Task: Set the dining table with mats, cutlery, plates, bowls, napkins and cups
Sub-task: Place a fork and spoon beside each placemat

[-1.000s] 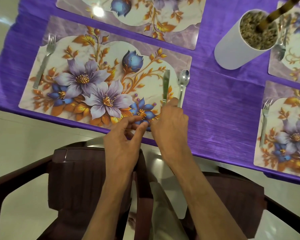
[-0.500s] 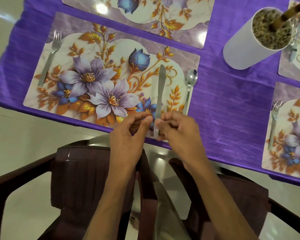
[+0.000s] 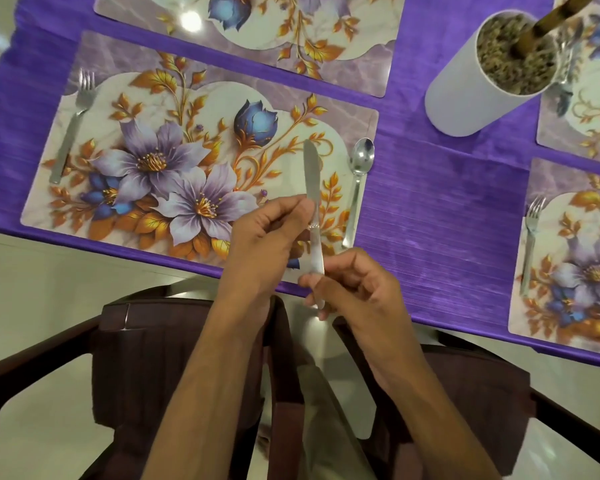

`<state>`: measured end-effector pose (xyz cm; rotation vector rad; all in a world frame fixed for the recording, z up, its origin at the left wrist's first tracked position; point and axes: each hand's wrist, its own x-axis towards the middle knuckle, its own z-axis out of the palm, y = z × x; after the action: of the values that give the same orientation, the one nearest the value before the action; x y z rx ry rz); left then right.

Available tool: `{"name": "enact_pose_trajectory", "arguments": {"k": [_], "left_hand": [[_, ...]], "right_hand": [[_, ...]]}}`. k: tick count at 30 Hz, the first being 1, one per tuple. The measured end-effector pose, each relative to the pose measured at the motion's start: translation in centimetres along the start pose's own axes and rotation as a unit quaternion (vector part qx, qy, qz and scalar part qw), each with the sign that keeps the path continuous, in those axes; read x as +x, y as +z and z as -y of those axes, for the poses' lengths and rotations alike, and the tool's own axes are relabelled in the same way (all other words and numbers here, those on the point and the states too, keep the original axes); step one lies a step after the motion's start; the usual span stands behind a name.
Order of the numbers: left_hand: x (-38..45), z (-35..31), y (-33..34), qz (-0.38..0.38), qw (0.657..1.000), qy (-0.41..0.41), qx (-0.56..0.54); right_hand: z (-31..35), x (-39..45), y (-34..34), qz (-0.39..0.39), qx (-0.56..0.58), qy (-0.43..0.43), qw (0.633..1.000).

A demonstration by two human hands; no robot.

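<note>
A steel knife [image 3: 311, 174] is lifted over the right part of the nearest floral mat [image 3: 174, 140], blade pointing away from me. My left hand [image 3: 264, 244] pinches it near the middle. My right hand [image 3: 354, 289] grips the handle end at the table's front edge. On this mat a fork [image 3: 71, 126] lies at the left side and a spoon [image 3: 357, 181] at the right edge.
A white cylinder vase [image 3: 465, 95] filled with gravel stands on the purple tablecloth [image 3: 430, 216] at upper right. More floral mats lie behind [image 3: 343, 39] and to the right, one with a fork [image 3: 530, 244]. Two dark brown chairs [image 3: 136, 358] stand below my arms.
The knife came up off the mat beside the spoon and shifted left. Both hands now hold it, drawn back toward the table edge.
</note>
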<state>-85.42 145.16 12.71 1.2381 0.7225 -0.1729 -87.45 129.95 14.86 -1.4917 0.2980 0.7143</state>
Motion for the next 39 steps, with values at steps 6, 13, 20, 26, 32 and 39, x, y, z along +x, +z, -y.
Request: {"name": "enact_pose_trajectory", "arguments": {"k": [6,13,20,26,32,39], "left_hand": [[0.1,-0.7,0.8,0.018,0.999,-0.018,-0.042],[0.6,-2.3,0.6,0.009,0.999,0.029,0.019],[2.6,-1.8,0.8,-0.041,0.997,0.027,0.053],[3.5,-1.1,0.9,-0.031,0.978,0.078,0.189],[4.3,-0.4,-0.4,0.05,0.995,-0.048,0.074],[4.6,0.2,-0.7,0.05,0.993,-0.052,0.096]], "right_hand": [[0.6,0.6,-1.0,0.05,0.187,0.061,0.979],[0.5,0.8,-1.7,-0.024,0.115,0.065,0.991],[-0.3,1.2,-0.8,-0.044,-0.025,0.034,0.998],[-1.0,2.4,0.9,-0.108,-0.052,0.018,0.993],[-0.5,4.7,1.1,-0.128,-0.039,0.008,0.991],[-0.1,5.8,0.4,-0.147,-0.065,0.014,0.987]]}}
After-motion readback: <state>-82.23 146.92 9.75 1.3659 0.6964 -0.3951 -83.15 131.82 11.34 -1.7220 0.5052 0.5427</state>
